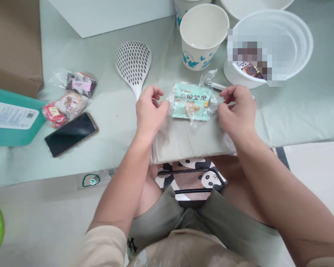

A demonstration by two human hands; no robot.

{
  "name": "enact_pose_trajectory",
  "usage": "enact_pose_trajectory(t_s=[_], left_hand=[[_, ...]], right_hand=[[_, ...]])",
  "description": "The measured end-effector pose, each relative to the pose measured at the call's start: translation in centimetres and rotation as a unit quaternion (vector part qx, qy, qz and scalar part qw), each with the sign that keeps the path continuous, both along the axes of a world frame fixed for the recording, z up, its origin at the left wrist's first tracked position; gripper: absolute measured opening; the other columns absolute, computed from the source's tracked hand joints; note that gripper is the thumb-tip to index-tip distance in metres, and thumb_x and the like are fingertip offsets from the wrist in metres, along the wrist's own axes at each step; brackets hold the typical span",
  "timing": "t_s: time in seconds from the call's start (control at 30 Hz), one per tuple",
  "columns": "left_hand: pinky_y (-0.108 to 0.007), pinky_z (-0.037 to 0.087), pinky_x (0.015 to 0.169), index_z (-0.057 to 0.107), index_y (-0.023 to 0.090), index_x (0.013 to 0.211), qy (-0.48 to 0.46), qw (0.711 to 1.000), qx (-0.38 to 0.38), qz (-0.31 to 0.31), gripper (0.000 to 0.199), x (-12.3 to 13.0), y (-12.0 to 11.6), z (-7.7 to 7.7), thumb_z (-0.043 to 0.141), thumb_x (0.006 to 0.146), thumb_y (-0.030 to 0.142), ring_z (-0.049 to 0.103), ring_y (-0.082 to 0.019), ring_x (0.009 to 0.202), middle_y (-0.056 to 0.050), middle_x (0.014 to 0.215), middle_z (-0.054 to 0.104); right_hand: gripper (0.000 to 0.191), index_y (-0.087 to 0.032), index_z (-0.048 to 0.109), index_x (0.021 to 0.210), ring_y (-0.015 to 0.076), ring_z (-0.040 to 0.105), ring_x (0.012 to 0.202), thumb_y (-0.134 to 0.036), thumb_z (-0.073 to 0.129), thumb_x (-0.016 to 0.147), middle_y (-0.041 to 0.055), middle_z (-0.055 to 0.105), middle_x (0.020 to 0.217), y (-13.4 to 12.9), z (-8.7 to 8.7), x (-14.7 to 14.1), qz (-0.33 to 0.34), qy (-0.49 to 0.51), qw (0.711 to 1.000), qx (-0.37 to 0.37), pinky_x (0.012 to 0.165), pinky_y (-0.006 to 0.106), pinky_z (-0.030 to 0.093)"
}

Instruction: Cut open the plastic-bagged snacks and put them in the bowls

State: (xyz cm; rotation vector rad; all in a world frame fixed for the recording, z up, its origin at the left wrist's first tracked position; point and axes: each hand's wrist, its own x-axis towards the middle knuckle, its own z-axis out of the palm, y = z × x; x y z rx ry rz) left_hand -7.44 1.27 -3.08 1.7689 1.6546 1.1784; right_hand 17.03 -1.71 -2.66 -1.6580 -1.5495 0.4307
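A light green snack packet (pixel 191 102) with Chinese print lies in crinkled clear plastic near the table's front edge. My left hand (pixel 151 109) is at the packet's left side, its curled fingers and thumb closed at the plastic's edge. On the right side my right hand (pixel 236 109) has its fingers curled toward the thumb, close to the plastic's other edge; what lies between its fingertips is too small to make out. Behind my left hand rests a grey slotted ladle (pixel 134 63), its handle partly hidden by that hand.
Paper cups (pixel 202 55) and a white plastic bowl (pixel 297 52) holding a partly blurred packet stand behind. At left are a phone (pixel 71 134), wrapped snacks (pixel 69 102), a teal container (pixel 13 129) and a brown box (pixel 13 44). A white board (pixel 114 15) lies at the back.
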Motion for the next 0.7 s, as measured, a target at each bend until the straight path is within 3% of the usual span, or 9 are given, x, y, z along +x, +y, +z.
enact_pose_trajectory(t_s=[0.1,0.17,0.23,0.33,0.4,0.53,0.7], left_hand=[[-0.041,0.057,0.089,0.064,0.026,0.102,0.048,0.988,0.095,-0.108,0.017,0.3,-0.7,1.3,0.064,0.086,0.02,0.067,-0.021,0.1,-0.003,0.111,0.071],[-0.047,0.05,0.109,0.065,0.027,0.112,0.104,0.973,0.092,-0.182,0.032,0.7,-1.3,2.0,0.063,0.082,0.016,0.063,-0.026,0.123,-0.003,0.127,0.072],[-0.05,0.045,0.115,0.064,0.027,0.121,0.155,0.965,0.049,-0.204,0.044,1.2,-1.7,2.2,0.062,0.079,0.012,0.061,-0.028,0.13,-0.003,0.129,0.073],[-0.046,0.048,0.109,0.062,0.027,0.125,0.161,0.97,0.018,-0.18,0.049,1.3,-1.9,1.9,0.06,0.079,0.008,0.067,-0.025,0.117,-0.002,0.107,0.076],[-0.043,0.051,0.102,0.061,0.026,0.12,0.13,0.979,0.028,-0.158,0.043,1.0,-1.8,1.8,0.059,0.082,0.008,0.07,-0.023,0.105,-0.001,0.095,0.074],[-0.039,0.054,0.083,0.061,0.026,0.092,0.1,0.977,0.07,-0.173,0.019,0.3,-1.7,2.0,0.057,0.082,0.01,0.068,-0.021,0.085,0.0,0.082,0.069],[-0.04,0.046,0.07,0.051,0.024,0.07,0.129,0.964,0.1,-0.21,0.015,-0.4,-2.0,2.1,0.054,0.07,0.009,0.059,-0.02,0.07,0.001,0.064,0.057]], right_hand=[[0.03,-0.025,0.058,0.102,0.0262,0.064,0.097,-0.011,0.052,0.076,0.0075,0.066,0.105,-0.6,0.4,-0.7,0.064,-0.08,0.993,0.061,0.087,0.048,0.051],[0.038,-0.026,0.06,0.109,0.0315,0.063,0.112,-0.013,0.052,0.074,0.0086,0.07,0.112,-1.1,0.5,-1.7,0.116,-0.133,0.982,0.074,0.096,0.052,0.046],[0.043,-0.026,0.062,0.115,0.0339,0.061,0.12,-0.014,0.053,0.075,0.0076,0.073,0.113,-1.5,0.5,-2.6,0.144,-0.168,0.973,0.061,0.1,0.054,0.042],[0.042,-0.026,0.065,0.117,0.0332,0.061,0.115,-0.013,0.052,0.079,0.0058,0.076,0.098,-1.6,0.2,-3.3,0.142,-0.177,0.973,0.032,0.098,0.051,0.039],[0.04,-0.026,0.067,0.114,0.0327,0.061,0.109,-0.012,0.052,0.08,0.0057,0.074,0.09,-1.6,0.1,-3.2,0.13,-0.172,0.976,0.025,0.095,0.051,0.039],[0.03,-0.026,0.069,0.098,0.0333,0.061,0.105,-0.01,0.051,0.079,0.0066,0.07,0.087,-1.6,0.2,-2.1,0.12,-0.167,0.978,0.03,0.094,0.053,0.04],[0.016,-0.024,0.064,0.078,0.0342,0.061,0.103,-0.012,0.053,0.079,0.0078,0.066,0.082,-1.9,0.4,-0.2,0.119,-0.166,0.978,0.03,0.092,0.055,0.043]])
